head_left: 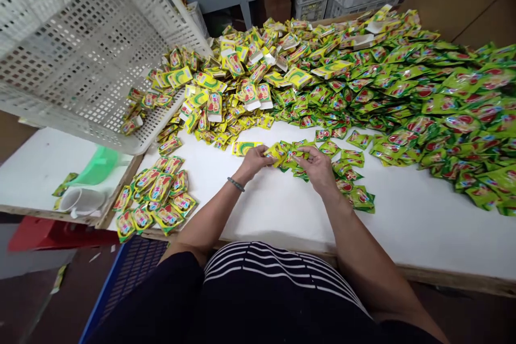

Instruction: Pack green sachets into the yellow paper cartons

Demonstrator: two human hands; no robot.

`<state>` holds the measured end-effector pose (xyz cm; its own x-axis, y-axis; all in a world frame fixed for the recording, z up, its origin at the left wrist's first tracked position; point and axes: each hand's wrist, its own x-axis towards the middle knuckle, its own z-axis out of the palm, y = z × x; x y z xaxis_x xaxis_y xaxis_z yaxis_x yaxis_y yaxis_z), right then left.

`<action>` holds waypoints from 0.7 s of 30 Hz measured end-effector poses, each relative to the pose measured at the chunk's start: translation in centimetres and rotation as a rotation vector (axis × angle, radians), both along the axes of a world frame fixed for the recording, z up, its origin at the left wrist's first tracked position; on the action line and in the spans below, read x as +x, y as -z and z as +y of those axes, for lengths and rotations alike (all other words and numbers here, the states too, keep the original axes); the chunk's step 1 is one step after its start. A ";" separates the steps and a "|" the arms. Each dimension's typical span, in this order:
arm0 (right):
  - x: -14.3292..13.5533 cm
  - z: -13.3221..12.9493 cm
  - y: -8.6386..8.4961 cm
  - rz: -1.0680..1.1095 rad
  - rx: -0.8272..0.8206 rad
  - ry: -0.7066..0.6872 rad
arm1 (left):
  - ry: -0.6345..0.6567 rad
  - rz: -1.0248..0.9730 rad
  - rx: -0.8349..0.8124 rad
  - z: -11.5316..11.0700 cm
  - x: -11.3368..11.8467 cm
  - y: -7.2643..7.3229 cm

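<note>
My left hand [255, 162], with a beaded bracelet at the wrist, pinches the left edge of a yellow-green sachet [276, 152] just above the white table. Thumb and fingers of my right hand [320, 171] close on a green sachet [296, 158] right beside it. Part of that sachet is hidden by the fingers. A flat yellow box [244, 148] lies beyond my left fingertips. To the right of my right hand, loose green sachets [352, 158] are scattered on the table.
A large heap of green sachets [423, 102] fills the right and back. Yellow boxes [242, 64] are heaped left of it, by a tilted white crate [139, 140]. A pile of yellow sachets [157, 188] sits front left, near a green scoop [99, 165] and a white cup [86, 201].
</note>
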<state>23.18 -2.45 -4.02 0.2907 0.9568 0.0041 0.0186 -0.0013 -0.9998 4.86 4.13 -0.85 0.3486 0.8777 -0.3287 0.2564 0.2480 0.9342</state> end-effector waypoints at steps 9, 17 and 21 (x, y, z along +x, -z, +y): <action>-1.5 -0.6 0.8 -0.181 0.047 -0.223 | 0.118 -0.184 -0.129 -4.0 -1.2 -0.3; -2.3 -0.9 1.5 -0.012 -0.047 -0.307 | 0.179 -0.096 -0.108 -3.8 -1.9 0.2; -2.3 -1.1 1.2 0.000 -0.101 -0.359 | 0.275 0.027 -0.084 -2.8 -2.6 -0.1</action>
<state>20.89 -3.54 -5.23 -0.0638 0.9934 -0.0954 0.0361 -0.0933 -0.9950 2.29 1.29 -0.74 0.5598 0.7210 -0.4083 0.3490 0.2417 0.9054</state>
